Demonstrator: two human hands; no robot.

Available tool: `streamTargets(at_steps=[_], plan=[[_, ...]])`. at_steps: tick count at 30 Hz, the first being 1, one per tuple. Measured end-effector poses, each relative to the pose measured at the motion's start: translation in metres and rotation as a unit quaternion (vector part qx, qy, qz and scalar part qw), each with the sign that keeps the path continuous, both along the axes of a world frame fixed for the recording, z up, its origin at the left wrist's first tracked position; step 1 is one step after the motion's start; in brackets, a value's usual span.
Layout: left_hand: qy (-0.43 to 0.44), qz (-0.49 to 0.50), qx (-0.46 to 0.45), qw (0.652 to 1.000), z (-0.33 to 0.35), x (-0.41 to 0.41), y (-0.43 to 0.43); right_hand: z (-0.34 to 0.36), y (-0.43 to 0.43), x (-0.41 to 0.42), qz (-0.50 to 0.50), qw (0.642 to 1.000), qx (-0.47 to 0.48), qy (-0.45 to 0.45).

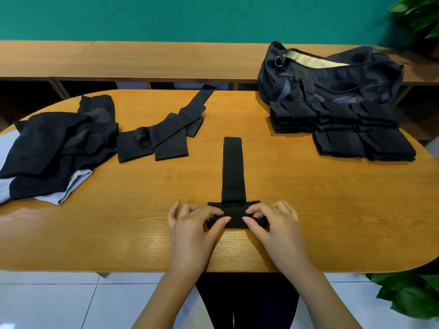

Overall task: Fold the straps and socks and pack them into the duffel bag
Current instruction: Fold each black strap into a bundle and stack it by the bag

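Note:
A black strap (233, 169) lies on the wooden table (142, 233), running away from me, and its near end is rolled into a wide fold. My left hand (192, 224) pinches the left side of that fold, while my right hand (273, 222) pinches the right side. More unfolded black straps (166, 131) lie at the back left centre. A heap of black and grey socks (54, 148) sits at the far left. Stacks of folded black pieces (342, 129) stand at the right, just in front of the dark duffel bag (330, 77), whose zip is open.
A long wooden bench (142, 60) runs behind the table against a green wall. Leafy plants stand at the top right (420, 17) and bottom right (408, 295). White floor tiles show below the table's near edge.

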State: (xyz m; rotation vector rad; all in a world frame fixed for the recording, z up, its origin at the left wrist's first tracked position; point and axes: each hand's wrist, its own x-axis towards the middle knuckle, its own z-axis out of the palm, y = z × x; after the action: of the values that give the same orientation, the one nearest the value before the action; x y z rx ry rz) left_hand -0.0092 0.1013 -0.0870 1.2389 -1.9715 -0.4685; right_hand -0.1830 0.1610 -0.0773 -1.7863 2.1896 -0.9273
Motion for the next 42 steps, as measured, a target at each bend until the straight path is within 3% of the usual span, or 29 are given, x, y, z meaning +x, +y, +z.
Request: streamTargets(at_steps=[12,18,23,31,39,42], plan=[[-0.001,0.004,0.043,0.999,0.002,0.0,-0.005,0.004,-0.003,-0.007,0.015,1.0,-0.019,0.015],[-0.047,-0.08,0.013,0.996,-0.002,0.008,-0.003,0.001,0.002,-0.006,0.033,0.998,-0.033,0.029],[-0.052,-0.078,-0.01,0.996,0.0,0.006,-0.003,0.007,0.003,-0.004,0.021,0.993,-0.099,0.064],[-0.042,-0.058,-0.008,0.997,0.002,0.006,-0.002,0.0,0.0,-0.008,-0.002,0.997,-0.064,0.037],[-0.037,-0.062,0.018,0.997,0.001,0.009,-0.004,0.008,-0.001,-0.007,-0.001,0.998,0.005,-0.067],[-0.028,-0.062,0.022,0.997,0.002,0.008,-0.005,0.012,0.001,-0.006,0.01,1.0,-0.014,-0.017]])
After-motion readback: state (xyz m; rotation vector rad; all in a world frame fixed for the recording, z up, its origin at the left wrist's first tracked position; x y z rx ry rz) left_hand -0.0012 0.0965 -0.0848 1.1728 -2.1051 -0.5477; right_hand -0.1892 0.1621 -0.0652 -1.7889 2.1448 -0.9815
